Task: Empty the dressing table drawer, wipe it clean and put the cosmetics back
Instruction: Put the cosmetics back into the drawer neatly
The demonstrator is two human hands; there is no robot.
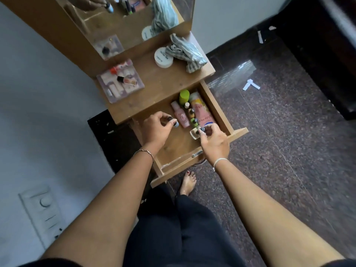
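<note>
The wooden drawer (221, 110) of the dressing table stands pulled out. Along its right side lie a pink bottle (180, 115), a green-capped bottle (184, 96), a large pink tube (201, 108) and several small nail-polish bottles (193, 117). My left hand (157, 128) is over the drawer's left part, fingers shut on a small dark-capped bottle (175, 123). My right hand (213, 140) is over the drawer's near right part, pinching a small clear bottle (194, 133).
On the tabletop (159, 83) are a clear organiser box (120, 81) of cosmetics, a white round jar (163, 57) and a crumpled striped cloth (185, 52). A mirror (119, 20) rises behind. A wall is left, dark stone floor right, my bare foot (188, 182) below the drawer.
</note>
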